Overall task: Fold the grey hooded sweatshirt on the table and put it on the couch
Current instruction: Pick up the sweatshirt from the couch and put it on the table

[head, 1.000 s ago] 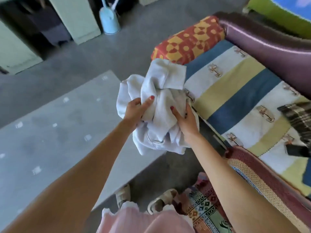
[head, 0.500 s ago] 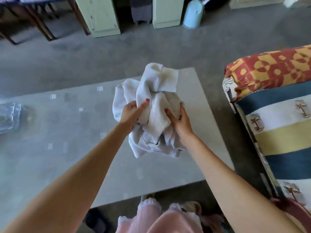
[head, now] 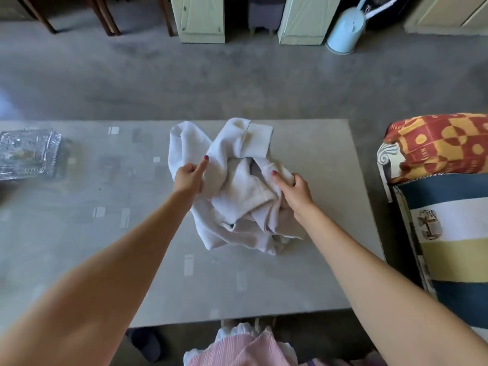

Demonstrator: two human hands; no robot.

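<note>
At the near edge of the view a pink ruffled garment (head: 245, 347) is seen, worn by the person, with two bare forearms reaching forward from either side over the pale grey table (head: 111, 233). The grey hooded sweatshirt (head: 237, 196) is bunched in a crumpled heap on the table, right of its centre — not yet folded, and well apart from the couch (head: 449, 233). The left hand (head: 188, 178) is closed on a fold at the heap's left side, with the thumb laid up along the cloth. The right hand (head: 295, 188) is clenched around a gathered ridge of fabric at the heap's right side. A ribbed cuff or hem is turned up at the far top of the bundle. The striped couch — blue, white and yellow — stands just beside the table's right end, with a red and yellow patterned cushion (head: 443, 143) on its far part. A clear glass dish (head: 26, 153) rests at the table's far left. Beyond the table, on the grey floor, pale green cabinet legs (head: 202, 19) and a light blue container (head: 343, 33) are seen.
</note>
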